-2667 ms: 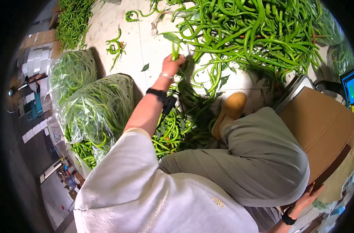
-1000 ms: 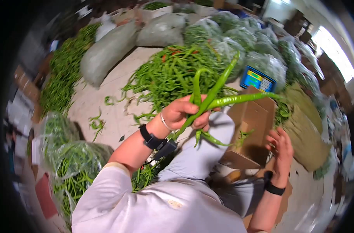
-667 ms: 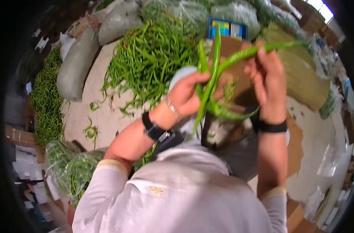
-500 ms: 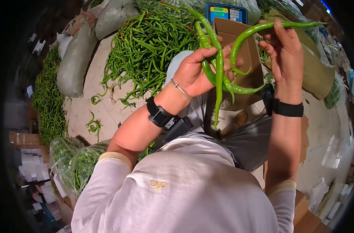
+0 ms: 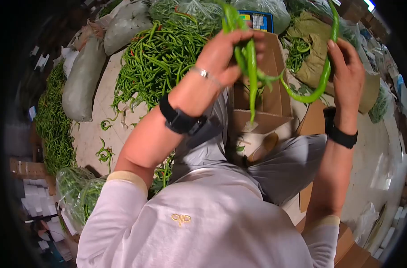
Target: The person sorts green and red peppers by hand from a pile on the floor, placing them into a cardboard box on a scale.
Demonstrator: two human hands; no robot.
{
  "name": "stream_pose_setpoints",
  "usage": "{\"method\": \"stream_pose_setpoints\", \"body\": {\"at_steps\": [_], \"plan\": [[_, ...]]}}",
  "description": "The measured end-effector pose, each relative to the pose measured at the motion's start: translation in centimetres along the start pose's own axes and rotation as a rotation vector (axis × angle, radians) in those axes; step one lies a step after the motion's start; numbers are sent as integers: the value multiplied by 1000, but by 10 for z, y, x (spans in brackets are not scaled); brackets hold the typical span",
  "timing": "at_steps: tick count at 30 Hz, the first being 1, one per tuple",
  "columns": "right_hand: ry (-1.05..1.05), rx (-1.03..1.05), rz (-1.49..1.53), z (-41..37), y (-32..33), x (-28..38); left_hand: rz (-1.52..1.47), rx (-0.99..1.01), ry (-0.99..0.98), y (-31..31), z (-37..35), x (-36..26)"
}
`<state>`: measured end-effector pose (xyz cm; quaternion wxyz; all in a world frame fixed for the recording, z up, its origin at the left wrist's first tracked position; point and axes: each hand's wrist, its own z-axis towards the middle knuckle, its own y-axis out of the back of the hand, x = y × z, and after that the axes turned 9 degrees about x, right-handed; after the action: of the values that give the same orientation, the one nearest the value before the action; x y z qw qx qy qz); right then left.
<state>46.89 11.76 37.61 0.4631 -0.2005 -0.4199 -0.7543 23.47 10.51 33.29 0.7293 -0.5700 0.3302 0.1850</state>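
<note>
Several long green chili peppers (image 5: 252, 82) hang from my left hand (image 5: 221, 56), which is closed around them and a little blurred, above an open cardboard box (image 5: 275, 56). Farther right, my right hand (image 5: 348, 73) pinches one long, curved green chili pepper (image 5: 323, 82) between thumb and fingers. Its lower end bends back toward the box, with the tip close to the peppers in my left hand. Some leafy green bits lie inside the box.
A large heap of green chili peppers (image 5: 163, 58) lies on the floor ahead. Behind the box stands a blue digital scale (image 5: 265, 21). Stuffed grey sacks (image 5: 83, 82) lie on the left, a tan sack (image 5: 313, 49) on the right. A clear bag of peppers (image 5: 80, 190) rests at lower left.
My hands have moved apart: the left up and leftward with its peppers, the right slightly right and down. The right hand's pepper has turned from nearly level to upright. More of the box shows.
</note>
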Motion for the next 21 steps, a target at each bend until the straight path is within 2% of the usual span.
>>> {"method": "stream_pose_setpoints", "body": {"at_steps": [2,3,4,7,9,10,11,13,16,17,18,19,20,21], "plan": [[34,32,2,12,-7,-11,-19,-11,67,-15,26,-4],[5,160,-68,19,-13,-22,-25,-11,79,-12,41,3],[-21,291,-135,21,-17,-31,69,-71,142,-10,56,9],[-137,384,-297,15,-26,-55,257,-222,206,3,54,12],[-230,372,-188,4,-21,-64,485,-229,192,39,48,3],[-320,356,-81,-3,-18,-68,540,-239,-1,62,37,-3],[-364,425,-144,-5,-14,-77,534,-195,-21,70,18,-17],[-366,462,-194,-12,-13,-96,494,-245,-40,110,-11,-40],[-341,549,-242,-20,-21,-131,488,-464,29,178,-58,-59],[-292,536,-348,-27,-26,-145,480,-568,56,208,-78,-60],[-226,523,-438,-28,-36,-153,476,-351,200,267,-103,-66],[-250,562,-508,-32,-45,-154,520,-502,178,263,-123,-51],[-267,598,-579,-38,-54,-151,581,-426,201,279,-147,-38],[-392,684,-488,-38,-67,-143,556,-558,299,286,-166,-16]]}}
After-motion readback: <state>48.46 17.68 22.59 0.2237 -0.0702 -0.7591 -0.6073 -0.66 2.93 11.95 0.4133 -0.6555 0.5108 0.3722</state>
